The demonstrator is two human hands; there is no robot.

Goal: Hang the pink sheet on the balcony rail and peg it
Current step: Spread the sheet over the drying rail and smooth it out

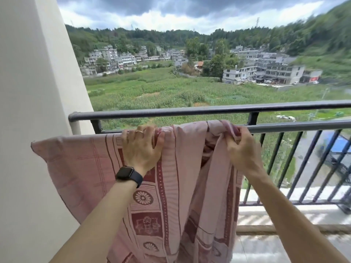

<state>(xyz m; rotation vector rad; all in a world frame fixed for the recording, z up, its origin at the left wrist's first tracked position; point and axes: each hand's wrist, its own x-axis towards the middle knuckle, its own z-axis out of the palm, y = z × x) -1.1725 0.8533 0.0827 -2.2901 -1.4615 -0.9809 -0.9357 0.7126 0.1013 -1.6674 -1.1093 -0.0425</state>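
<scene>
Hands [141,147] [242,149] grip sheet [182,168] — over rail [294,128].

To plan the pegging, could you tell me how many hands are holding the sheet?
2. The left hand grips the sheet over the rail. The right hand pinches bunched folds at the sheet's right edge, just below the rail.
</scene>
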